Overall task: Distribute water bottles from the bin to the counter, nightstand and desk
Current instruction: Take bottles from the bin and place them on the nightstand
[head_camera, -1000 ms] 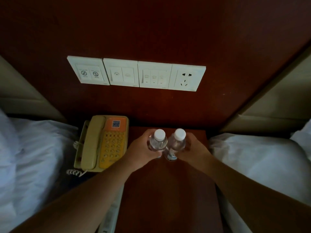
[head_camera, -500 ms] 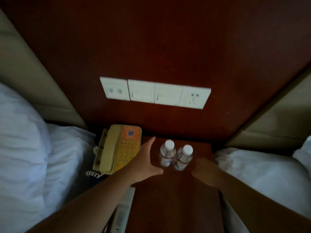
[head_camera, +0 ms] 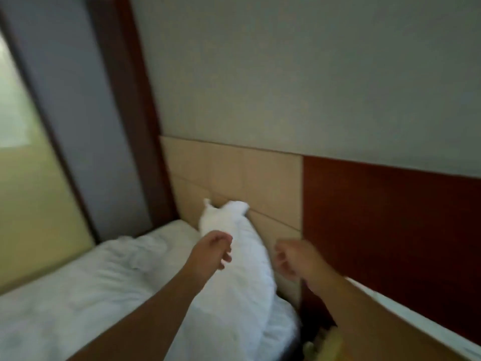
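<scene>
A: Status on your hands?

B: Both up in front of me, both holding nothing. My left hand [head_camera: 212, 250] has fingers loosely curled, thumb apart from them, hanging over the white pillow [head_camera: 234, 269]. My right hand [head_camera: 294, 259] is loosely curled too, in front of the tan headboard [head_camera: 234, 173]. The view is motion-blurred, so finger detail is soft.

A: Bottles?

B: None in view. Can't tell where they are from this frame. Nightstand top isn't visible either, only something blurred and yellowish [head_camera: 328, 342] low between the bed and my right forearm.

A: What else do you see?

B: The pillow stands tilted against the headboard, on a bed with rumpled white bedding [head_camera: 78, 295]. Dark red wood panel [head_camera: 390, 217] just right of the headboard, pale wall [head_camera: 312, 74] above both. Dark wood frame [head_camera: 125, 100] and a frosted pane [head_camera: 26, 178] at left.
</scene>
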`<action>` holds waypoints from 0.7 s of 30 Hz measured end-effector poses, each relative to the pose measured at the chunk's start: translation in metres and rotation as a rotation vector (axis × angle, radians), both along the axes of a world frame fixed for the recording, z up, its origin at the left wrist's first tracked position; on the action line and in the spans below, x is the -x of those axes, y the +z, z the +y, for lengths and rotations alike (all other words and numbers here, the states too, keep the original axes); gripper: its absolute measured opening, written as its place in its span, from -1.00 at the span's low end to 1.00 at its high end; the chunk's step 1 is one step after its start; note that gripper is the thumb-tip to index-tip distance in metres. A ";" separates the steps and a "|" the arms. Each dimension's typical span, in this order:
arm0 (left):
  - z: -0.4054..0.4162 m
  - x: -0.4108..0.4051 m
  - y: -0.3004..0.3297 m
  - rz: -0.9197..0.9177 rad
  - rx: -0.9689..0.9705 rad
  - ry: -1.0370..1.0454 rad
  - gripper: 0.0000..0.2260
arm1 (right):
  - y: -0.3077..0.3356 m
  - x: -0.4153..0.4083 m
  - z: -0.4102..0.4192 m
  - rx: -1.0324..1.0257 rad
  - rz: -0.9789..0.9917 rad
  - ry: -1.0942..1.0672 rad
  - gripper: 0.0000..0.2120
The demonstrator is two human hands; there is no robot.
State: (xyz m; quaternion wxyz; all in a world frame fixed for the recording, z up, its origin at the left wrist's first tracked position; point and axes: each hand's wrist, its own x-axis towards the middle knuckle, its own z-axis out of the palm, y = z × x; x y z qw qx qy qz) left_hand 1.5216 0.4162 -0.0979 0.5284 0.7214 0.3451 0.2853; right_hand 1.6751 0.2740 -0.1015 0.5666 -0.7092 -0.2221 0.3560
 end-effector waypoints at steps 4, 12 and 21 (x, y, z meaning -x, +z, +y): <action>0.029 0.157 0.109 -0.204 -0.086 0.276 -0.81 | 0.112 0.118 0.086 -0.210 -0.025 0.086 -0.77; -0.018 0.551 0.207 -0.246 -0.305 0.731 -0.90 | 0.193 0.491 0.175 -0.296 -0.014 0.557 -0.78; -0.144 0.899 0.213 -0.256 -0.329 1.261 -0.85 | 0.208 0.911 0.126 -0.349 -0.051 1.132 -0.82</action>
